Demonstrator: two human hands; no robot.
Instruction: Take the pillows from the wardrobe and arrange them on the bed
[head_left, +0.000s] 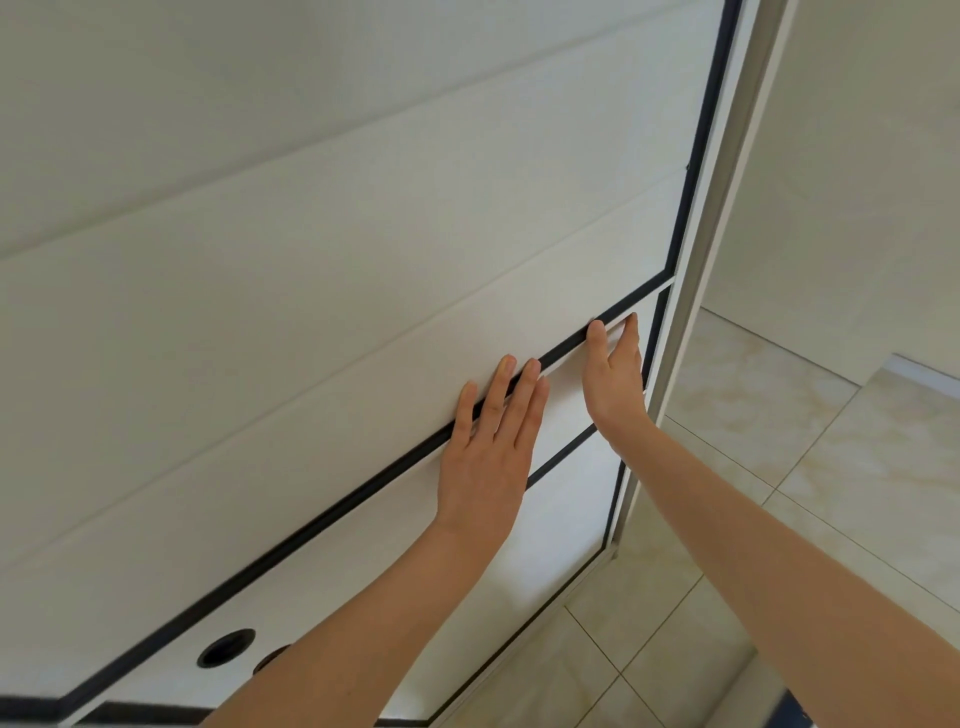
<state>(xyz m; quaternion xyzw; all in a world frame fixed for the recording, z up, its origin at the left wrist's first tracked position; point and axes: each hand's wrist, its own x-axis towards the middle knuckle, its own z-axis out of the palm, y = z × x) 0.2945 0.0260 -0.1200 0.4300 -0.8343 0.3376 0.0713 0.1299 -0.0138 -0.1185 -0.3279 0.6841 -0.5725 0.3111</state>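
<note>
On the white wardrobe door (322, 322) I press my left hand (485, 467) and right hand (615, 374) flat (fingers straight, holding nothing).

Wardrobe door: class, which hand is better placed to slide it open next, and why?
Probably the right hand: it stands edge-on near the wardrobe door frame's end, thumb on the black strip. The left hand only lies flat.

Glossy beige marble-patterned floor tiles (841, 467) with thin dark grout lines fill the lower right of the frame. A plain cream wall (857, 182) rises at upper right, meeting the floor along a pale skirting line. Soft, even daylight.
</note>
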